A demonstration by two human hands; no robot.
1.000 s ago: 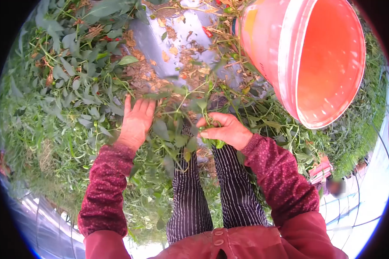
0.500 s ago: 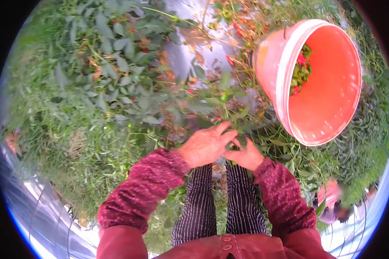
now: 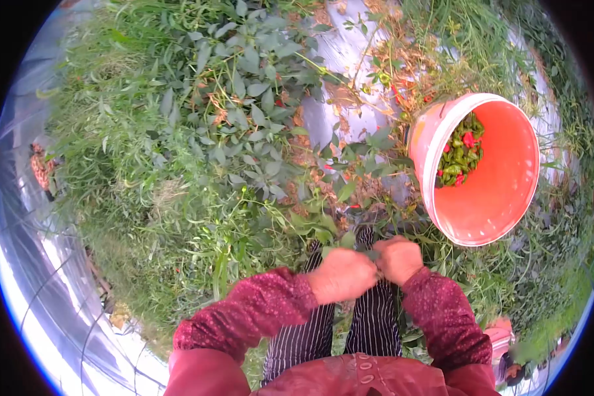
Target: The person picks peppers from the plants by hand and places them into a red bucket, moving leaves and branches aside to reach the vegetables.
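Close in front of the striped trouser legs (image 3: 313, 336), my left hand (image 3: 344, 274) is closed, its fingers curled inward and slightly blurred. Touching or nearly touching it, my right hand (image 3: 400, 259) is closed too, knuckles up. A bit of green leaf (image 3: 371, 253) shows between the two hands; whatever the fingers grip is hidden. Just beyond them stand leafy pepper plants (image 3: 323, 228). To the right, an orange-red bucket (image 3: 498, 204) leans with its mouth toward me, holding green and red peppers (image 3: 461, 158).
Silvery plastic mulch (image 3: 350, 49) shows between the plants, strewn with dry leaves and a few red peppers (image 3: 397, 96). Dense grass and weeds (image 3: 138, 152) grow on the left. Another person (image 3: 43, 168) is far left; a pink bucket (image 3: 500, 340) stands at lower right.
Both hands have drawn back toward my body, and their fingers have gone from partly spread to closed. My view has shifted, so more of the peppers in the bucket show.
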